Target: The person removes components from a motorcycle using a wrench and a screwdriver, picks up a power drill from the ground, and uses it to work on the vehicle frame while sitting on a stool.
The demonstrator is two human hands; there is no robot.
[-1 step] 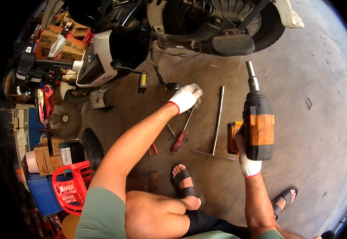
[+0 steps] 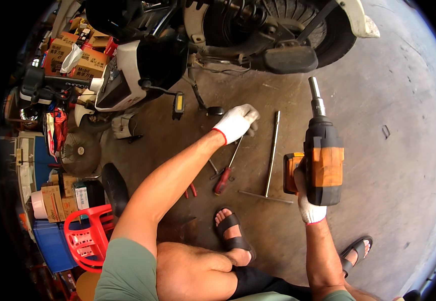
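My left hand (image 2: pixel 236 123), in a white glove with a red cuff, reaches over the floor with its fingers curled together. Whatever they hold, if anything, is hidden. Below it lies a screwdriver (image 2: pixel 222 181) with a red and dark handle, its shaft pointing up toward the glove. My gloved right hand (image 2: pixel 309 206) grips a black and orange cordless impact wrench (image 2: pixel 325 165). A long metal socket on it points away from me. Between my hands a long T-handle wrench (image 2: pixel 272 155) rests on the floor. Red-handled pliers (image 2: pixel 193 190) lie left of the screwdriver.
A tilted white and black motorbike (image 2: pixel 128 75) fills the far side, its rear wheel (image 2: pixel 341 40) at the top. Cardboard boxes (image 2: pixel 90 62), a fan (image 2: pixel 80 150), a red plastic chair (image 2: pixel 87 238) and a blue bin (image 2: pixel 55 246) crowd the left. My sandalled feet stand nearby.
My left hand has shifted very slightly to the right, and the whole view has moved a little. Both hands keep their closed pose.
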